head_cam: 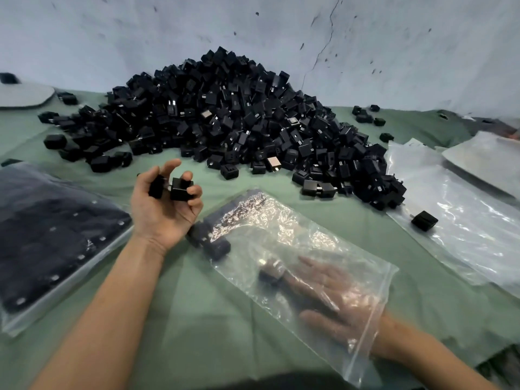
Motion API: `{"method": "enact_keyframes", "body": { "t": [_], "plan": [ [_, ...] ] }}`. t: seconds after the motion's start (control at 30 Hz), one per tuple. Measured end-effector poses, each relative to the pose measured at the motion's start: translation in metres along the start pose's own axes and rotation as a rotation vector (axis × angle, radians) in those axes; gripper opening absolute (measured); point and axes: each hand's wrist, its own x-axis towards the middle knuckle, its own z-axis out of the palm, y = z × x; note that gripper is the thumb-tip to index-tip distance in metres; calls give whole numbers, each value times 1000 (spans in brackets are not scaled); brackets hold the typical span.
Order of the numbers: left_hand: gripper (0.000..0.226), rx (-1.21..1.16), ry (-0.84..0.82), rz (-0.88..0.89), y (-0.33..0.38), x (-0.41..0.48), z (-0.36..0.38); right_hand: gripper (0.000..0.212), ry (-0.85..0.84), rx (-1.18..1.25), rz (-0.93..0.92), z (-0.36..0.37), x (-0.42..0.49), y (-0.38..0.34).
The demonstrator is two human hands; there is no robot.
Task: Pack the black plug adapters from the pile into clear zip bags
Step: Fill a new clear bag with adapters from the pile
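While the right hand (334, 291) lies flat inside the bag (281, 229) at 5 o'clock, the left hand (164, 212) grips two adapters (181, 189) at 9. With the pile (225, 116) at 12, I'd keep that mouth wide.

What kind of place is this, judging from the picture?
Probably a small packing workshop: a large pile of black plug adapters against a wall, a filled zip bag at the left, empty clear bags at the right.

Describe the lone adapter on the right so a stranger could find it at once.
Start at the big pile of black adapters. Right of it lie empty clear bags. The adapter sits alone on their left edge, prongs pointing left, touching no other adapter.
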Motion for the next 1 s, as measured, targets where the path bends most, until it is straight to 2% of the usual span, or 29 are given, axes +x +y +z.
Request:
{"method": "enact_keyframes", "body": {
  "t": [0.1, 0.2, 0.33, 0.43, 0.53, 0.67, 0.77, 0.9, 1.0],
  "plan": [
    [24, -4, -6, -5, 0, 0, 2, 42, 72, -165, -67, -11, 19, -16],
    [25, -11, -23, -3, 1, 0, 3, 38, 132, -113, -80, -17, 21, -26],
    [26, -25, -34, -4, 1, 0, 3, 39, -50, 174, -63, -19, 24, -27],
    [26, -31, -28, -12, 0, 1, 3, 44, -121, 82, -50, -13, 31, -25],
    [24, -41, -21, -9, 0, 1, 1, 42, -109, 15, -17, -5, 40, -23],
    [24, -39, -27, 0, 1, 1, 1, 46, -89, 64, 45, 3, 60, -21],
    [21, -35, -16, 3, 1, 1, 1, 55, -50, 82, 4, 6, 74, -21],
    [22, -42, 3, 0, 1, 1, 2, 43, -72, 85, -94, 8, 79, -14],
    [22, -49, 0, -1, 1, 0, 3, 46, -28, 170, -91, 8, 74, -7]
  ]
}}
